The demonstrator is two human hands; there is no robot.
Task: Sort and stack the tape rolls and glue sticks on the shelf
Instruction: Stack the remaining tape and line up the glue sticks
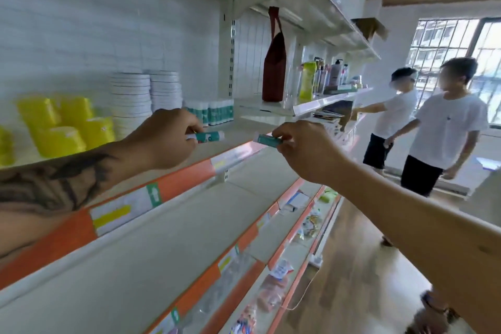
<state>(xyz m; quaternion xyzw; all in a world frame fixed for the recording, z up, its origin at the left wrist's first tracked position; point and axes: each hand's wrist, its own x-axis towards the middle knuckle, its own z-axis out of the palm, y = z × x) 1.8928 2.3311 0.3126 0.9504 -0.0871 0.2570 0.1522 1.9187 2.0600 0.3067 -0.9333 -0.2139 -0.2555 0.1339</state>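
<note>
My left hand (168,141) grips a teal-and-white glue stick (210,136) lying sideways just above the shelf (241,131). My right hand (303,150) pinches a second glue stick (264,140) by its end, over the shelf's front edge. A row of upright glue sticks (214,114) stands at the back of the shelf. Left of them rise two stacks of white tape rolls (145,95). Yellow tape rolls (62,127) are piled at the far left.
A dark red bag (274,68) hangs past the shelf upright. Bottles (322,76) stand on the farther shelf. Orange-edged lower shelves (189,225) hold packets. Two people in white shirts (423,122) stand in the aisle near a window.
</note>
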